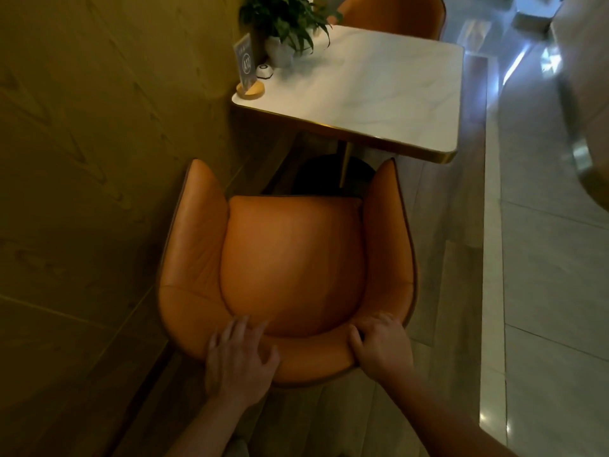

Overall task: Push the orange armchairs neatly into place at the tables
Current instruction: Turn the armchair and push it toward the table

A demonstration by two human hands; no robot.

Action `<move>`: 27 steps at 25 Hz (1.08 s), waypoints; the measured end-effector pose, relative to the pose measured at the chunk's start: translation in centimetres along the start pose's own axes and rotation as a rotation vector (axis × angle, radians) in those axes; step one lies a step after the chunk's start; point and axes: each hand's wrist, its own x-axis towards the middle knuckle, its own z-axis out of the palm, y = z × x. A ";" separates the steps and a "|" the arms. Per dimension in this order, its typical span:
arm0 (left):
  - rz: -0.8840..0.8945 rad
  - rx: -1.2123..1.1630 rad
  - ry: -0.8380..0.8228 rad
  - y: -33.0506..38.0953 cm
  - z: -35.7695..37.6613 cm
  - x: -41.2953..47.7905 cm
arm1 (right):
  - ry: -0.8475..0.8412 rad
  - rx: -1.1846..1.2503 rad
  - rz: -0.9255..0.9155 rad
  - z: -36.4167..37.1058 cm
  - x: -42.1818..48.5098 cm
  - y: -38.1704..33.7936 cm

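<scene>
The orange armchair (290,268), smooth leather with a curved back, stands just before the white marble table (379,94). The right hand (382,344) is clenched on its backrest rim; the left hand (240,357) lies beside it, fingers spread, flat on the rim.

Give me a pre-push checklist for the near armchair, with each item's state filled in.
1. Both hands on the backrest: ok. Left hand lies over the top edge with spread fingers; right hand grips it.
2. Near armchair faces the table: ok, roughly.
3. Seat tucked under the tabletop: not ok, floor shows between them.
4. Path clear of the table's pedestal base: cannot tell.
5. Clearance to the wall: ok, narrow gap.
6. Far armchair in place: cannot tell.
</scene>
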 end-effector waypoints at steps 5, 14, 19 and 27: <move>0.002 -0.061 0.028 0.1 -0.5 -0.1 | 0.031 0.037 0.038 -0.1 -0.2 -0.8; 0.029 -0.088 -0.061 -0.2 -1.6 -0.4 | 0.090 0.050 0.028 0.1 -0.8 -1.5; 0.069 -0.157 -0.017 -2.1 -1.1 1.3 | 0.090 0.011 0.068 1.3 0.2 -2.4; 0.136 -0.142 -0.032 -6.6 -4.4 7.5 | -0.047 0.025 0.128 1.8 3.4 -7.4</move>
